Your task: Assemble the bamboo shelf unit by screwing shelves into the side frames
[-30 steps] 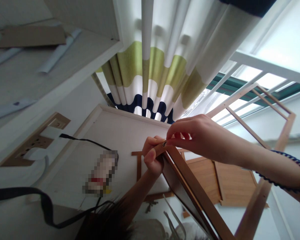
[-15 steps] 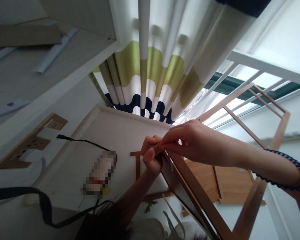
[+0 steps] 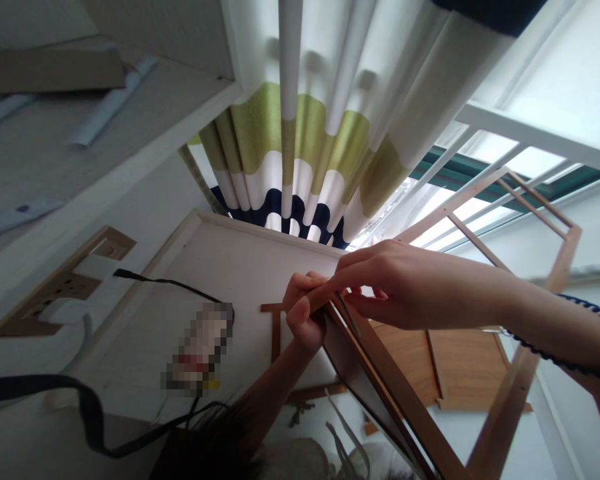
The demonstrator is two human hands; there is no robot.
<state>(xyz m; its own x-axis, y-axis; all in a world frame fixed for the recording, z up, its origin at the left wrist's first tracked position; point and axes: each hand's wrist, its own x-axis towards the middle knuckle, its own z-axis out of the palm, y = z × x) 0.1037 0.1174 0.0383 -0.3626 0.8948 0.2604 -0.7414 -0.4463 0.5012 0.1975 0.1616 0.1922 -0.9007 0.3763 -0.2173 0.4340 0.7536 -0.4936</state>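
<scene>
My left hand is closed around the upper end of a brown wooden frame, its thumb and fingers wrapped on the wood. Beside it, my right hand reaches in from the right, fingers bent over the same corner. A thin grey metal rod-like piece sticks out beneath the right fingers, which look pinched on it. The frame slants down to the lower right and carries a pale panel along its side. The right fingertips are partly hidden.
A light wooden frame stands at the right, near brown boards. Curtains hang ahead. At left are a shelf, a socket strip and a black cable.
My right hand has shifted slightly right, away from my left fingers, and the thin grey piece has tilted and moved with it. My left hand keeps its hold.
</scene>
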